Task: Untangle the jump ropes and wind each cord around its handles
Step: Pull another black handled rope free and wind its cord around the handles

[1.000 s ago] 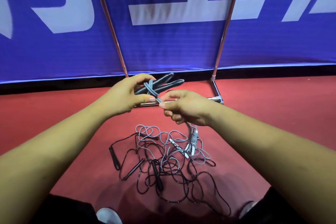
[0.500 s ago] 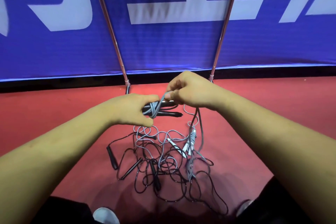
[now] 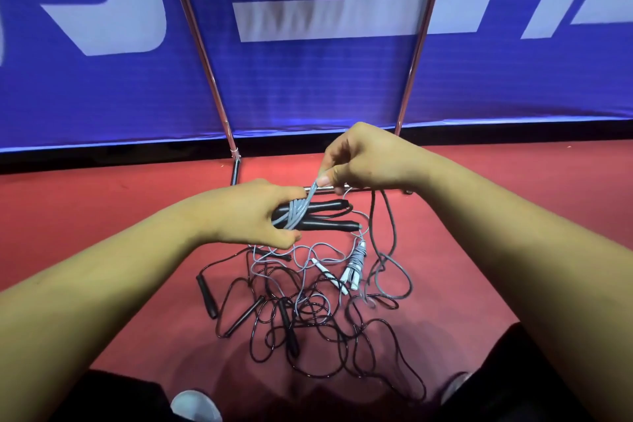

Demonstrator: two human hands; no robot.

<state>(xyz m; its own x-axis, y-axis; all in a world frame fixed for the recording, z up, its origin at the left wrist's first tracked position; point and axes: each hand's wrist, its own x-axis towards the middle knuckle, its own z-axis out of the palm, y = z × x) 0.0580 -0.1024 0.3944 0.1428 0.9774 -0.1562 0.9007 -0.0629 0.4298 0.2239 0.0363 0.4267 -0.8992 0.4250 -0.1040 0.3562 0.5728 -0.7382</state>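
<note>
Our left hand (image 3: 253, 216) holds two black tapered plastic handles (image 3: 325, 225) side by side above the red floor (image 3: 102, 216), its fingers curled round them. Thin grey cord (image 3: 297, 212) is wound around the handles. The fingers of our right hand (image 3: 366, 161) pinch that cord just above. A tangle of black and grey jump ropes (image 3: 308, 315) lies below.

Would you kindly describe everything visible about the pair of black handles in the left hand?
The pair of black handles looks matte and tapered, lying side by side, tips pointing right, above the red floor. The left hand grips their left ends. Several turns of grey cord wrap both together, and the right hand pinches that cord above them.
</note>
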